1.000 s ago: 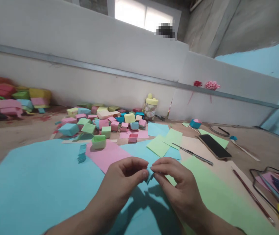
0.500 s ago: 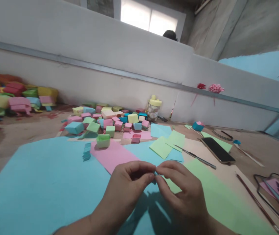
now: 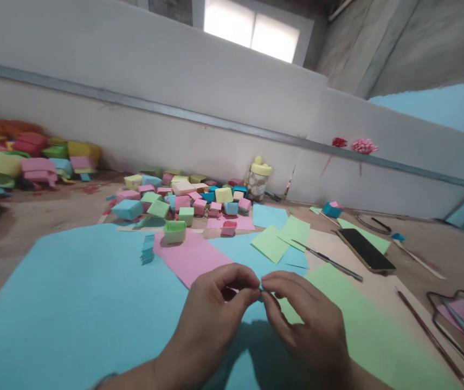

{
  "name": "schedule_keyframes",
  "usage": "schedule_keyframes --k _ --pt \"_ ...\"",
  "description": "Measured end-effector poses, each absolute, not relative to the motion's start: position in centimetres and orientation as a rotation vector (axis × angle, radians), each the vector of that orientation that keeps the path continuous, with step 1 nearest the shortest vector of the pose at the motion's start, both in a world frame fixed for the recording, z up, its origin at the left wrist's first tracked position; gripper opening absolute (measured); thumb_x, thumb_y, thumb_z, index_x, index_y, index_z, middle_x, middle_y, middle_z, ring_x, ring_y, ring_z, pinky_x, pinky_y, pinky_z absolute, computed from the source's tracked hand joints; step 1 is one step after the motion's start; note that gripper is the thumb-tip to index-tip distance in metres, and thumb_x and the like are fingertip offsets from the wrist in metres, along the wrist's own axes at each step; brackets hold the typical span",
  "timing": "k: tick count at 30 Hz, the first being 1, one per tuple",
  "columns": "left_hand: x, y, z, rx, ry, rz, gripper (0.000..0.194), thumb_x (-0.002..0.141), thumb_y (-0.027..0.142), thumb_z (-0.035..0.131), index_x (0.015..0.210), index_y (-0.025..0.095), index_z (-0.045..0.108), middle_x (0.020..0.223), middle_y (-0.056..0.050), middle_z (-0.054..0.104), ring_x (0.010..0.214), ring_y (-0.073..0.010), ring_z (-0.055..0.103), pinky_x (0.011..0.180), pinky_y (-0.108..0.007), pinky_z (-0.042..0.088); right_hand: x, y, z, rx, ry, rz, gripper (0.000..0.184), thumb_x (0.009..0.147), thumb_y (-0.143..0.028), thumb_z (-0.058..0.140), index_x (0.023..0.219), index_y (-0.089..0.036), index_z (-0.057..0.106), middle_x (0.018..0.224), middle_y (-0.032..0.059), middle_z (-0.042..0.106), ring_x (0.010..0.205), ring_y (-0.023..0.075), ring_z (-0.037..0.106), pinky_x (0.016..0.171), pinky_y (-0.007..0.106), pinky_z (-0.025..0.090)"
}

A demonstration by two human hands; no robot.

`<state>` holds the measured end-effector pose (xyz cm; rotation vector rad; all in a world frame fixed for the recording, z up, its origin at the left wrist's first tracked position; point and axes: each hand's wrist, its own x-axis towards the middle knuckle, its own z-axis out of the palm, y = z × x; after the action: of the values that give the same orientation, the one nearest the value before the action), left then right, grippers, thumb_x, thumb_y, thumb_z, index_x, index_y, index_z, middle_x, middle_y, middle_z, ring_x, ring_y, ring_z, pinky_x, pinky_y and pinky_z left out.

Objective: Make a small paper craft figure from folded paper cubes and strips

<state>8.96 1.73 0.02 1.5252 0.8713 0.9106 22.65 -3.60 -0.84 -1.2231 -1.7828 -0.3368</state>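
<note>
Both — left hand, right hand — pinching blue paper.

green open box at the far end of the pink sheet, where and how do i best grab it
Probably pinch the near wall of the green open box at its rim, coming from above on the near side, one finger inside. Its opening faces up, so the rim is accessible, while the other boxes crowd its far side.
</note>
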Motion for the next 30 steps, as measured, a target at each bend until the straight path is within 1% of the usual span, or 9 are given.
schedule_keyframes --k 6,15,17,19,21,23,26,28,30 --pt "9.1 1.4 -0.2 1.564 0.827 0.904 0.009 0.072 0.016 0.055 0.065 0.021 0.057 0.064 0.004 0.054 0.065 -0.0124 0.050 0.060 -0.022 0.040 22.7 -3.5 -1.0 -1.174 -1.818 -0.437 0.019 0.071 0.002 0.056 0.079 -0.015 0.059 0.074 0.0063 0.067 0.069 0.0152 0.062 0.065 0.027 0.052" --pt "8.8 1.5 -0.1 1.571 0.805 0.790 0.010 0.068 0.014 0.054 0.061 0.020 0.057 0.062 0.004 0.055 0.065 -0.0135 0.050 0.062 -0.023 0.038 22.5 -3.5 -1.0 -1.140 -1.889 -0.384 0.019 0.073 0.002 0.050 0.070 -0.015 0.057 0.066 0.0075 0.061 0.063 0.0168 0.057 0.057 0.030 0.048" --pt "8.8 1.8 0.3 1.535 0.806 0.768 0.008 0.067 0.015 0.056 0.061 0.019 0.057 0.061 0.003 0.055 0.064 -0.0132 0.049 0.061 -0.023 0.037 22.6 -3.6 -0.7 -1.178 -1.857 -0.219 0.018 0.076 -0.002 0.049 0.071 -0.016 0.059 0.068 0.0064 0.062 0.064 0.0166 0.056 0.059 0.029 0.047" --pt "8.7 2.0 0.7 1.475 0.837 0.759 0.004 0.069 0.020 0.058 0.066 0.018 0.059 0.062 0.003 0.054 0.060 -0.0118 0.047 0.057 -0.022 0.037 22.9 -3.6 -0.2 -1.292 -1.731 0.122 0.013 0.079 -0.011 0.051 0.072 -0.018 0.060 0.071 0.0049 0.062 0.066 0.0164 0.057 0.061 0.028 0.047" --pt "8.6 2.2 1.0 1.396 0.876 0.770 0.013 0.074 0.029 0.056 0.075 0.017 0.060 0.066 0.003 0.054 0.054 -0.0096 0.043 0.050 -0.021 0.034 23.2 -3.5 0.3 -1.397 -1.484 0.525 0.010 0.079 -0.020 0.055 0.071 -0.018 0.061 0.070 0.0030 0.062 0.065 0.0154 0.056 0.061 0.027 0.047" --pt "8.6 2.2 1.1 1.313 0.899 0.770 0.022 0.078 0.038 0.051 0.079 0.017 0.059 0.070 0.002 0.053 0.050 -0.0082 0.041 0.045 -0.020 0.030 23.4 -3.4 0.5 -1.404 -1.230 0.802 0.011 0.076 -0.026 0.059 0.070 -0.017 0.061 0.065 0.0005 0.059 0.062 0.0129 0.054 0.058 0.023 0.045" --pt "8.7 2.4 0.5 1.182 0.816 0.709 0.028 0.079 0.042 0.051 0.074 0.016 0.058 0.066 0.002 0.051 0.051 -0.0082 0.044 0.045 -0.019 0.032 23.3 -3.2 0.3 -1.356 -1.112 0.933 0.015 0.070 -0.029 0.066 0.067 -0.015 0.061 0.060 -0.0030 0.053 0.056 0.0090 0.046 0.054 0.019 0.040" --pt "8.8 2.6 -0.2 1.096 0.703 0.632 0.025 0.076 0.041 0.058 0.072 0.015 0.058 0.060 0.004 0.048 0.052 -0.0091 0.047 0.049 -0.020 0.037 23.3 -3.1 0.0 -1.358 -1.138 0.945 0.015 0.070 -0.029 0.066 0.066 -0.015 0.061 0.057 -0.0044 0.049 0.054 0.0082 0.043 0.052 0.019 0.037" --pt "8.9 2.8 -0.9 1.034 0.615 0.573 0.022 0.070 0.036 0.066 0.073 0.016 0.058 0.058 0.004 0.048 0.054 -0.0102 0.050 0.050 -0.021 0.039 23.4 -3.1 -0.3 -1.381 -1.174 0.945 0.014 0.073 -0.028 0.063 0.067 -0.015 0.060 0.055 -0.0046 0.048 0.053 0.0085 0.044 0.051 0.019 0.037"
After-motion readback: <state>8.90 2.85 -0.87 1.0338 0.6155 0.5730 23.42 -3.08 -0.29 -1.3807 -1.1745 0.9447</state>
